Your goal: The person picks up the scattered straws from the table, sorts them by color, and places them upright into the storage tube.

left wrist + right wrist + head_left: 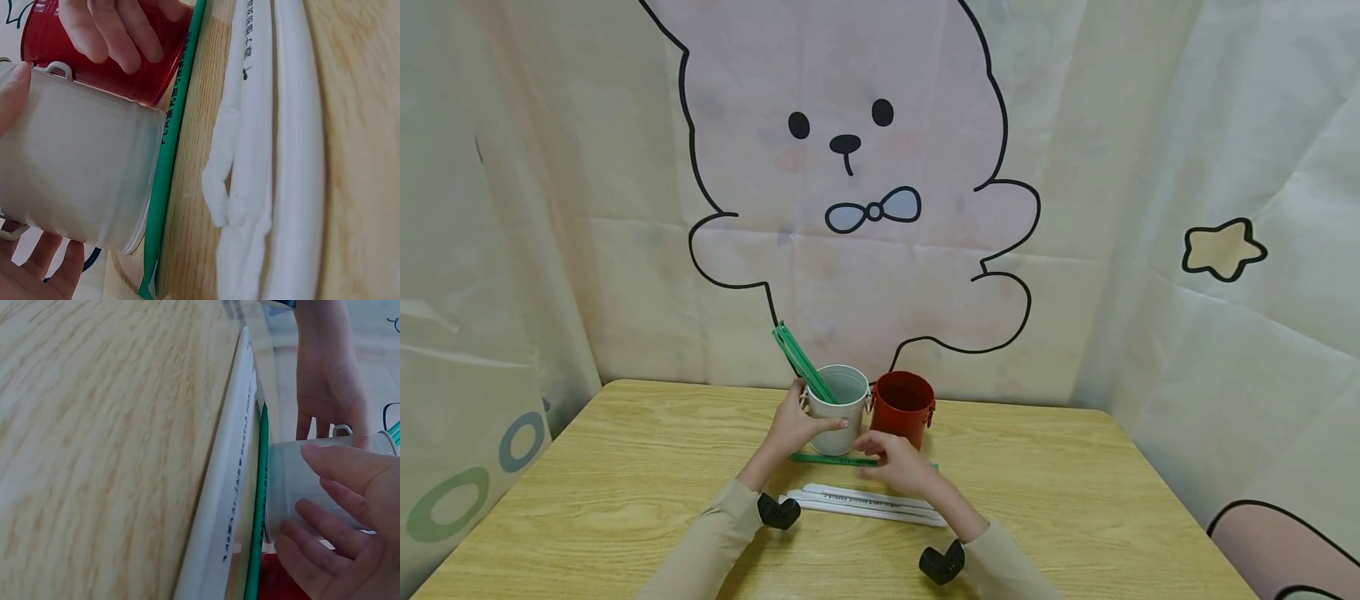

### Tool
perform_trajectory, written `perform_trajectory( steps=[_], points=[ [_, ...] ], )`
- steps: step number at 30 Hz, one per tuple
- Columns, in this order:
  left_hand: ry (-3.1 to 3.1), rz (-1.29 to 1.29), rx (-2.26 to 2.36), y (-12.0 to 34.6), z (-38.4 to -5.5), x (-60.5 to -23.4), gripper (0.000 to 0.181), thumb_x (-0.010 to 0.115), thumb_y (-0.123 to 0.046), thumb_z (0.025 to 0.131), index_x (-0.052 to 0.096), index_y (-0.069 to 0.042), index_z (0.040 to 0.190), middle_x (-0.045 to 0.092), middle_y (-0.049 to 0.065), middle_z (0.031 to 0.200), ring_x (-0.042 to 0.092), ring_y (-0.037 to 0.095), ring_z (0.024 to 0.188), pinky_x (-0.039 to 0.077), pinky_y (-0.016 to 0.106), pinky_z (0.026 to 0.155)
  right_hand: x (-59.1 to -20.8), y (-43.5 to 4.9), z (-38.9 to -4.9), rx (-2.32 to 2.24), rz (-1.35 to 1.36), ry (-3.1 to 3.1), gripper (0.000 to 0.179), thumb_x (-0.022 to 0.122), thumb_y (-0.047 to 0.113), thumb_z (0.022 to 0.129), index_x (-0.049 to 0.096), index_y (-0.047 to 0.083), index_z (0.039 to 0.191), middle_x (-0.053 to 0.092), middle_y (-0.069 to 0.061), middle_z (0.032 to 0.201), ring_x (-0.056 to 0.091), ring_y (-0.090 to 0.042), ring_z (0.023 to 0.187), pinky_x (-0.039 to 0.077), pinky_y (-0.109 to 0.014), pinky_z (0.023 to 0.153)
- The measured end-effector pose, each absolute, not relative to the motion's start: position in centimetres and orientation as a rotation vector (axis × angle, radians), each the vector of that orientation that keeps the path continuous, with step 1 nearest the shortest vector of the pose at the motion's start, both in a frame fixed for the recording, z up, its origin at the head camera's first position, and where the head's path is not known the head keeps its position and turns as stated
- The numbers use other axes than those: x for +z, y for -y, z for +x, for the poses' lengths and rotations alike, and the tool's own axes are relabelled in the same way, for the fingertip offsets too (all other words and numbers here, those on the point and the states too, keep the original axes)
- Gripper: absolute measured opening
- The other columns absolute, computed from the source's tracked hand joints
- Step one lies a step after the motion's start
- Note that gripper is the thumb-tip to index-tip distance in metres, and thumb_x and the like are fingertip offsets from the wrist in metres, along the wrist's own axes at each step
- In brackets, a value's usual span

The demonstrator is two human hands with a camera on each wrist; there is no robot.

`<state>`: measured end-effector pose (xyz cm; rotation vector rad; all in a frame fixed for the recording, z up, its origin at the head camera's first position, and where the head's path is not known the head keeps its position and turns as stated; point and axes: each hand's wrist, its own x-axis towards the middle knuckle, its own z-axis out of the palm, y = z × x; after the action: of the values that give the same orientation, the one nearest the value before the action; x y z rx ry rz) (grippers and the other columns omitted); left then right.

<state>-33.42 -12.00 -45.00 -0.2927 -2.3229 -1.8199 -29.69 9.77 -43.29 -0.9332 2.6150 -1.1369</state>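
A small white bucket stands near the back of the table, with green-wrapped straws leaning up out of it. My left hand grips this bucket, thumb across the front and fingers round its left side. Close against it on the right is a red bucket. In front of both buckets my right hand hovers with loosely bent fingers and nothing held. Under it, along the white bucket's base, lies another green-wrapped straw. Nearer me rest white-wrapped straws, side by side.
The wooden table ends at a cloth backdrop with a cartoon animal printed on it. Cloth also hangs along the left and right sides. Black devices are strapped at both wrists.
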Motion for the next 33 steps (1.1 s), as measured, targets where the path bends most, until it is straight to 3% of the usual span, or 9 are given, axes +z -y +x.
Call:
perform_trajectory(
  steps=[7,15,25,33],
  points=[
    [2.321,-0.288,-1.829,11.92,-33.44,-45.07,0.091,0.088,-0.021,0.068,0.034,-0.01,0.14,0.046,0.015,0.142,0.04,0.039,0.136,0.035,0.06,0.108,-43.75,-9.69,-29.98,-0.99,-0.939,-2.612,0.041,0.071,0.018,0.088,0.058,0.005,0.125,0.063,-0.012,0.124,0.059,-0.032,0.115,0.054,-0.04,0.092],
    [2.32,-0.291,-1.821,11.84,-33.47,-45.08,0.089,0.088,-0.021,0.069,0.034,-0.01,0.139,0.046,0.014,0.142,0.04,0.039,0.136,0.035,0.06,0.108,-43.64,-9.48,-29.74,-0.866,-0.951,-2.655,0.041,0.07,0.02,0.088,0.059,0.006,0.124,0.063,-0.01,0.122,0.062,-0.029,0.111,0.052,-0.043,0.094],
    [2.331,-0.294,-1.8,11.8,-33.45,-45.0,0.088,0.086,-0.019,0.071,0.033,-0.008,0.141,0.043,0.016,0.144,0.036,0.04,0.139,0.032,0.061,0.109,-43.98,-9.15,-29.71,-0.741,-1.027,-2.709,0.03,0.073,0.009,0.083,0.067,0.009,0.113,0.07,-0.002,0.107,0.064,-0.013,0.097,0.054,-0.025,0.086],
    [2.331,-0.303,-1.796,11.91,-33.5,-45.09,0.089,0.086,-0.022,0.07,0.033,-0.008,0.14,0.044,0.016,0.144,0.036,0.041,0.139,0.031,0.062,0.109,-44.01,-9.07,-29.72,-0.759,-1.033,-2.709,0.026,0.071,0.002,0.083,0.068,0.009,0.107,0.07,-0.001,0.089,0.056,-0.003,0.075,0.049,-0.017,0.071]
  ],
)
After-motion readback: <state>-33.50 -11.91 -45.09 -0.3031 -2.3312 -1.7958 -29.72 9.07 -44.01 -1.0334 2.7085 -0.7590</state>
